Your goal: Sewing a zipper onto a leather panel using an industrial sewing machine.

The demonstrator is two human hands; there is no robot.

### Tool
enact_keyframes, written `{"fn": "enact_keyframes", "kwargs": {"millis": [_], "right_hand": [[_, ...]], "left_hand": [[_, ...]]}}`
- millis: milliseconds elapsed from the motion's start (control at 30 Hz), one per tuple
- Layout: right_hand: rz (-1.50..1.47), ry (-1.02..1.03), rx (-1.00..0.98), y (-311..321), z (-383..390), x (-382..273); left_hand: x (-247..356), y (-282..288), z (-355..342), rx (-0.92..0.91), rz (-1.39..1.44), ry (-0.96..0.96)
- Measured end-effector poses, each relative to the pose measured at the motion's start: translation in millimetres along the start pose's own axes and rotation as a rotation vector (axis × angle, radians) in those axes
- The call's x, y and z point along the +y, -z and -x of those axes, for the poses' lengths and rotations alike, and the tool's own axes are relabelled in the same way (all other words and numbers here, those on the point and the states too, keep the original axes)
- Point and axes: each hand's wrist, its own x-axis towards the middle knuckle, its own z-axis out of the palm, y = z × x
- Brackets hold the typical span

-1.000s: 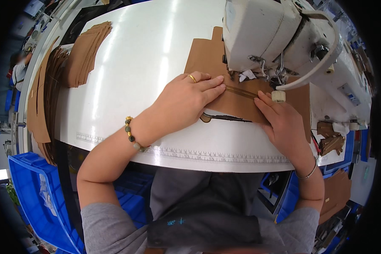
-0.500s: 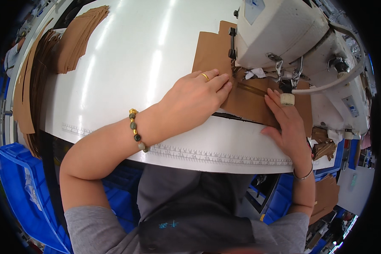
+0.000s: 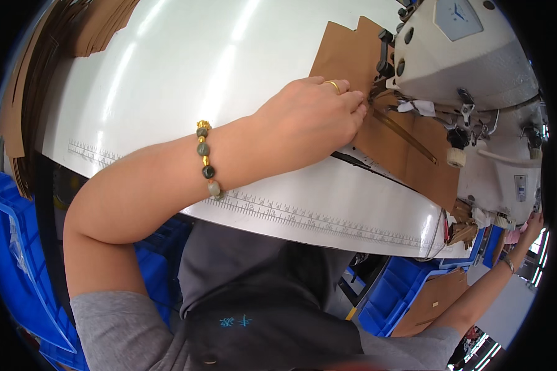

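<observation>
My left hand [image 3: 315, 120], with a gold ring, lies on a brown sheet [image 3: 331, 52] beside the needle area of a white sewing machine [image 3: 461, 68], fingers resting on it and slightly bent, fingertips partly hidden. A brass-coloured zipper strip [image 3: 405, 133] runs diagonally across the sheet from near those fingertips. My right hand [image 3: 532, 226] is out at the far right edge, beside the machine's side; its fingers are too small and dark to make out.
Stacks of brown pieces [image 3: 99, 31] lie at the left of the white table [image 3: 167, 86], which has a printed ruler along its front edge. Blue bins [image 3: 15, 260] stand below at left and right. Brown scraps [image 3: 461, 235] sit under the machine's right end.
My right hand has left the brown sheet and moved far to the right. My left hand stays on the sheet. The view has shifted, putting the machine farther right and higher.
</observation>
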Motion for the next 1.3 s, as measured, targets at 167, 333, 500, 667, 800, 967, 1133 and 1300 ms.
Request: {"fn": "enact_keyframes", "kwargs": {"millis": [167,333,500,667,800,967,1133,1300], "right_hand": [[-0.831,-0.278,-0.065,-129.5,128.7,26.7],[-0.788,-0.026,0.146,-156.6,198.7,16.6],[-0.775,-0.216,0.158,-146.6,203.2,-53.6],[-0.770,-0.200,0.013,-67.6,55.0,51.4],[-0.937,-0.215,0.065,-101.3,99.3,67.0],[-0.945,-0.186,0.131,-88.3,94.6,61.3],[-1.014,-0.173,0.068,-100.9,105.3,66.9],[-1.064,-0.217,0.057,-107.7,118.6,68.5]], "left_hand": [[7.4,1.0,-23.5,-0.085,-0.050,-0.001],[5.9,-2.7,-14.8,0.001,0.001,-0.012],[9.3,-7.1,-21.7,-0.023,-0.050,-0.026],[2.7,-1.6,-8.0,0.039,-0.010,-0.009],[9.0,-5.9,-25.5,-0.013,-0.022,-0.018],[5.7,-6.0,-13.3,0.023,-0.021,-0.005],[8.4,-7.8,-21.7,-0.032,-0.041,-0.010],[6.9,-8.2,-18.6,0.012,-0.034,-0.015]]}}
